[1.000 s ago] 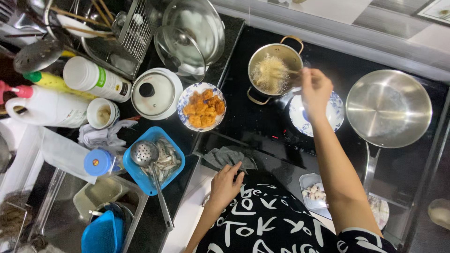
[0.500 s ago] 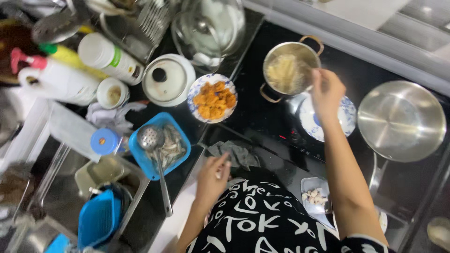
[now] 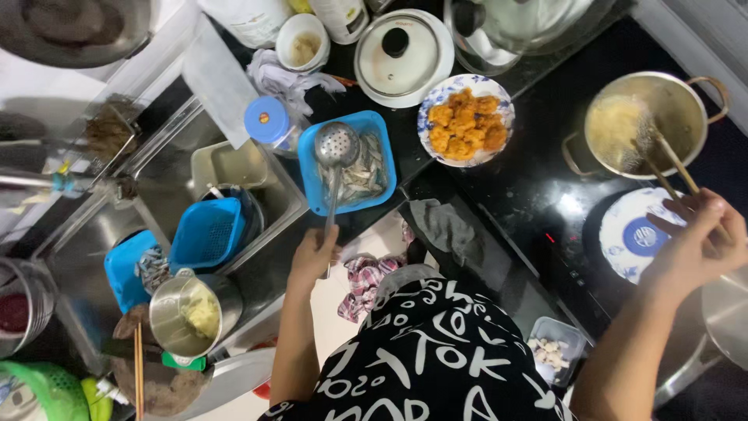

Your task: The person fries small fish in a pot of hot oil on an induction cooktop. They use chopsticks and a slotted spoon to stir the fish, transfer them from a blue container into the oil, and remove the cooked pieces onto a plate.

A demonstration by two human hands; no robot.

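Over the pot (image 3: 650, 125), chopsticks (image 3: 666, 168) are pinched by the right hand (image 3: 697, 245); left hand (image 3: 312, 253) grips skimmer (image 3: 335, 148); oil may be splashed.

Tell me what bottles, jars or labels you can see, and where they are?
Jar with a blue lid: round, left of the blue tray.
White bottle: top edge, big, cut off by the frame.
Labelled bottle: top edge, white, right of a small cup.
No screens or signs.
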